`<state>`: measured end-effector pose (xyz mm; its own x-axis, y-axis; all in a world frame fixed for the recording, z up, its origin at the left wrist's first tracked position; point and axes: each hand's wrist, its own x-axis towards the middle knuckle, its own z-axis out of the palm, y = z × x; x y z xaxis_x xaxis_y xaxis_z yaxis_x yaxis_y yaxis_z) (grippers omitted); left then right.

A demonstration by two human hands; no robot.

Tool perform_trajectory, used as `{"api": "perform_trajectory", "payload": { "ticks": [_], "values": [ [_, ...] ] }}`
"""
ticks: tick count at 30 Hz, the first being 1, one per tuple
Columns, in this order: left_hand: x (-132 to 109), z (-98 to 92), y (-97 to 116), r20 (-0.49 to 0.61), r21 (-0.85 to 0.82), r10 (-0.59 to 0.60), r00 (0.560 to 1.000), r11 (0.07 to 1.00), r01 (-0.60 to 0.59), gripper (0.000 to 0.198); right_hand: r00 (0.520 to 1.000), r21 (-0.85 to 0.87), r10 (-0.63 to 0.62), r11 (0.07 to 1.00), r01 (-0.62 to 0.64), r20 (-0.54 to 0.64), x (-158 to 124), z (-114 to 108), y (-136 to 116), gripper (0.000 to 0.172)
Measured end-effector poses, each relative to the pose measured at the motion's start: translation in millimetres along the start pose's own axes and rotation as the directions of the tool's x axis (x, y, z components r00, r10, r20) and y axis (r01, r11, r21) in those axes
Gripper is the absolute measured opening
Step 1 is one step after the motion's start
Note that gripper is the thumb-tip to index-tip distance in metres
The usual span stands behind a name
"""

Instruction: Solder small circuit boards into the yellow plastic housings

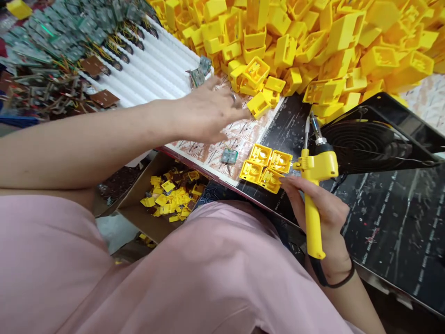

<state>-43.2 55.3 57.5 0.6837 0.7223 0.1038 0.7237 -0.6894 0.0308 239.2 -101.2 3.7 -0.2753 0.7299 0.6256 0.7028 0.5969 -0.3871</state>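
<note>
My left hand (208,111) reaches over the table with its fingers apart and holds nothing that I can see. Its fingertips are near small grey-green circuit modules (199,76) and loose yellow plastic cases (259,105). In my right hand (323,204) is a yellow soldering gun (314,218), its metal tip pointing away from me. The right fingertips touch the corner of a group of opened yellow cases (266,168) with metal contacts inside. Left of these cases lies a single circuit module (229,157) with thin wires.
A big heap of yellow cases (278,41) covers the back. White ridged foam (163,69) bears rows of wired circuit boards (76,32) at left. A black fan (368,139) stands right. Below the table edge, a cardboard box (134,204) holds yellow parts.
</note>
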Motion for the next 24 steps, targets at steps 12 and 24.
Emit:
{"api": "perform_trajectory", "payload": {
  "ticks": [12,24],
  "values": [
    [-31.4,56.6,45.7,-0.042,0.037,-0.444,0.895,0.895,0.445,0.052,0.999,0.005,-0.015,1.000,0.015,-0.035,1.2,-3.3,-1.5,0.027],
    [-37.6,55.7,35.2,0.031,-0.628,-0.371,0.928,0.716,0.306,0.025,0.999,0.063,0.018,0.998,-0.020,0.034,-8.0,-10.8,-3.6,0.020]
  ]
}}
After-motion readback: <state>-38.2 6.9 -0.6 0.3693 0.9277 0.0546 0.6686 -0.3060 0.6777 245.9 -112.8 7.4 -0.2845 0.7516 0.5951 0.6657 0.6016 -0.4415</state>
